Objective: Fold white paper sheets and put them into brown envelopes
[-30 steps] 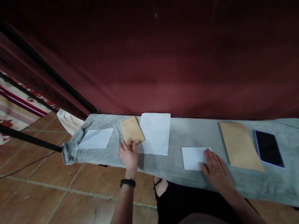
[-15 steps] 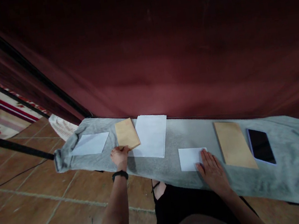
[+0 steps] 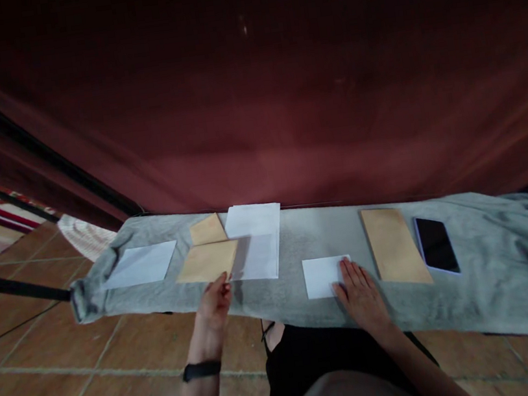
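Note:
My left hand (image 3: 215,296) pinches the near right corner of a brown envelope (image 3: 208,261), which is raised at a slant above the cloth. Behind it, another brown envelope (image 3: 207,229) lies partly over the left side of a stack of white paper (image 3: 254,219). The raised envelope casts a shadow on that stack. Flat on the right end of a small white paper (image 3: 319,277) rests my right hand (image 3: 362,295), fingers stretched out. To the right of this hand is a larger brown envelope (image 3: 395,245).
A grey cloth (image 3: 495,270) covers the long narrow table. At its left end lies a white sheet (image 3: 143,264); a dark-screened phone (image 3: 436,244) is to the right of the large envelope. Along the back hangs a dark red curtain (image 3: 283,123), with a black pole (image 3: 15,285) at the left.
My left hand has picked up the top brown envelope and turned it, baring another beneath. My right hand stays on the small white paper. The view has shifted slightly.

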Tool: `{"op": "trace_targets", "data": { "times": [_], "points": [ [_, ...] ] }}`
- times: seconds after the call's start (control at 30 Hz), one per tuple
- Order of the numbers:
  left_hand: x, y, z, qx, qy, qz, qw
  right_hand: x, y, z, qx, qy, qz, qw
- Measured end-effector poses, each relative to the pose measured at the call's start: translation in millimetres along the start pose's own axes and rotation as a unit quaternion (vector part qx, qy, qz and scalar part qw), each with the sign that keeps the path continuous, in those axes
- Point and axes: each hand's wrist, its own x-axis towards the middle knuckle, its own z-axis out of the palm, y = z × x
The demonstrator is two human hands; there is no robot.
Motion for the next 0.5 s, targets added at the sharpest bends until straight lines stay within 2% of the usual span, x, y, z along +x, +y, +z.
{"op": "trace_targets", "data": {
  "times": [0.1,0.27,0.4,0.5],
  "points": [
    [-32,-29,33.1,-0.045,-0.094,-0.058,0.993,1,-1,-2,0.005,-0.002,0.006,1.000],
    [-77,-87,83.9,-0.094,-0.178,-0.117,0.972,3,-4,-6,0.017,-0.005,0.016,1.000],
    [-93,-122,104.4,-0.109,-0.212,-0.138,0.961,7,-3,-14,0.066,-0.013,0.034,0.997],
    [-97,-135,110.7,-0.114,-0.234,-0.138,0.956,16,-5,-23,0.160,-0.019,0.066,0.985]
  ]
}}
